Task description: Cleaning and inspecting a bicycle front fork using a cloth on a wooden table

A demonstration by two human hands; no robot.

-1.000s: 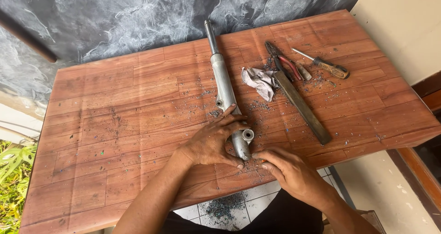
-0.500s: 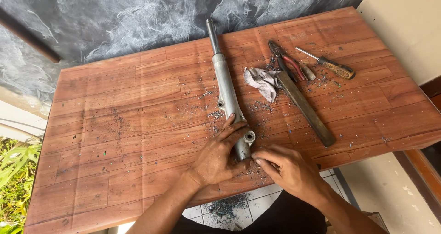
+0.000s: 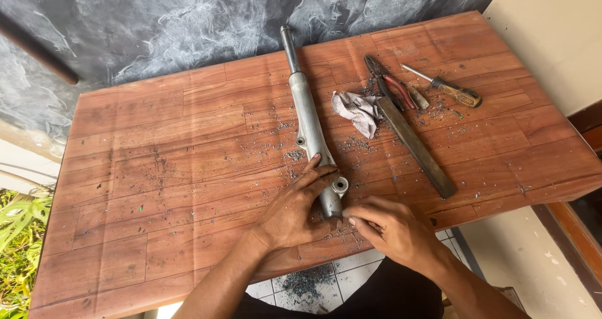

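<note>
A long grey metal fork tube (image 3: pixel 308 121) lies lengthwise on the brown wooden table (image 3: pixel 157 168), its thin rod end pointing away from me. My left hand (image 3: pixel 295 209) rests on the tube's near end, fingers spread over it beside a round lug. My right hand (image 3: pixel 392 231) is just right of that end, its fingertips pinched together at the tube's tip; whether they hold anything small I cannot tell.
A crumpled grey rag (image 3: pixel 357 111), red-handled pliers (image 3: pixel 392 87), a long flat metal file (image 3: pixel 414 145) and a wooden-handled screwdriver (image 3: pixel 448 90) lie right of the tube. Metal shavings are scattered on the table and on the tiled floor (image 3: pixel 310 281) below.
My left hand has shifted slightly along the tube's near end. My right hand's fingertips have come in closer to the tube's tip. The tools have not moved.
</note>
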